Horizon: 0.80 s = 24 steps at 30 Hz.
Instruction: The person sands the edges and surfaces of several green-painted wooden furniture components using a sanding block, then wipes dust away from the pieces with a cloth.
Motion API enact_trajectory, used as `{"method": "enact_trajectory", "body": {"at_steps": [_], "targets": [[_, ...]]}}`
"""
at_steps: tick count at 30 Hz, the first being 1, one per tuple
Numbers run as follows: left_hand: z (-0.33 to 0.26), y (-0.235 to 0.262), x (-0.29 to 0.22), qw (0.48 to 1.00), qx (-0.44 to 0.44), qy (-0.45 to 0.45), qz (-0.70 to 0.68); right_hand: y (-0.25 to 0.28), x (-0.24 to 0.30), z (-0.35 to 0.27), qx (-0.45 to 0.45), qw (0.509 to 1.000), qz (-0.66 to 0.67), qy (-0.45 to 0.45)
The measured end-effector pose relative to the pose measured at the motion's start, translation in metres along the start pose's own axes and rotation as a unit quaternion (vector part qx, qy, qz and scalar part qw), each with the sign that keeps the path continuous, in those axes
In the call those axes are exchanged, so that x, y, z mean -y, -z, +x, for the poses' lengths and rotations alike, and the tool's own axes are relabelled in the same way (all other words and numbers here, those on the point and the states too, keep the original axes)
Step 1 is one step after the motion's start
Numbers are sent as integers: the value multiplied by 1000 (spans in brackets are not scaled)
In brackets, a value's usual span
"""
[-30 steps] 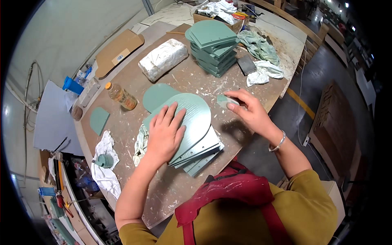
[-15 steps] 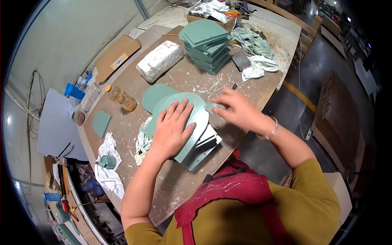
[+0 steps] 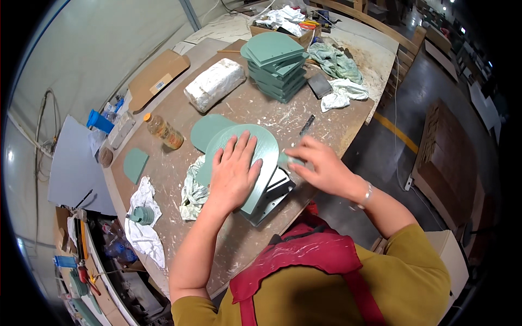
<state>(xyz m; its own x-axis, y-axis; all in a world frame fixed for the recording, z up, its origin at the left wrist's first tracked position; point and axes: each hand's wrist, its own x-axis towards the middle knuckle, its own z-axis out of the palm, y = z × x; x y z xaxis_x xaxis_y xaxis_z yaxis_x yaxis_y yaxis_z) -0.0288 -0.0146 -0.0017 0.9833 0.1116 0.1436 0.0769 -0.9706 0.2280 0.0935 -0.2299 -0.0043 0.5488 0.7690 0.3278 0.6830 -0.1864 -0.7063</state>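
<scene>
My left hand (image 3: 232, 176) lies flat, fingers spread, on a pale green round-ended panel (image 3: 265, 142). At the panel's right edge, my right hand (image 3: 325, 169) pinches a small pale green pad (image 3: 286, 160), slightly blurred. The panel rests raised on a white-and-black block (image 3: 279, 182), partly hidden. Beneath that sits a green piece with holes (image 3: 267, 208). Another green rounded panel (image 3: 209, 130) lies just behind, partly covered. A crumpled cloth (image 3: 191, 194) is left of my left wrist. A dark, flat strip tool (image 3: 307, 125) lies beyond my right hand.
A stack of green panels (image 3: 276, 68) stands at the back beside a white wrapped block (image 3: 215, 84). An amber bottle (image 3: 164, 131) stands to the left. A small green piece (image 3: 135, 165) and a white rag (image 3: 143, 233) lie near the left edge. More rags (image 3: 343, 95) lie back right.
My right hand has moved slightly toward me along the panel's right edge with the pad, uncovering more of the dark strip tool. My left hand stays flat on the panel.
</scene>
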Motion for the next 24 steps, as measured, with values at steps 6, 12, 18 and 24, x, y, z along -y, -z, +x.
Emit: {"method": "enact_trajectory", "body": {"at_steps": [6,12,18,24], "targets": [[1,-4,-1,1000,-17,-11,1,6,-8,44,-50,999,11,-19],[2,-1,-1,1000,-17,-11,-4,2,-22,74,33,999,-34,21],[-2,-6,-2,999,-48,6,-4,21,2,35,50,998,9,-31],[4,-8,-11,998,-55,8,-15,-14,-25,21,-74,997,3,24]]}}
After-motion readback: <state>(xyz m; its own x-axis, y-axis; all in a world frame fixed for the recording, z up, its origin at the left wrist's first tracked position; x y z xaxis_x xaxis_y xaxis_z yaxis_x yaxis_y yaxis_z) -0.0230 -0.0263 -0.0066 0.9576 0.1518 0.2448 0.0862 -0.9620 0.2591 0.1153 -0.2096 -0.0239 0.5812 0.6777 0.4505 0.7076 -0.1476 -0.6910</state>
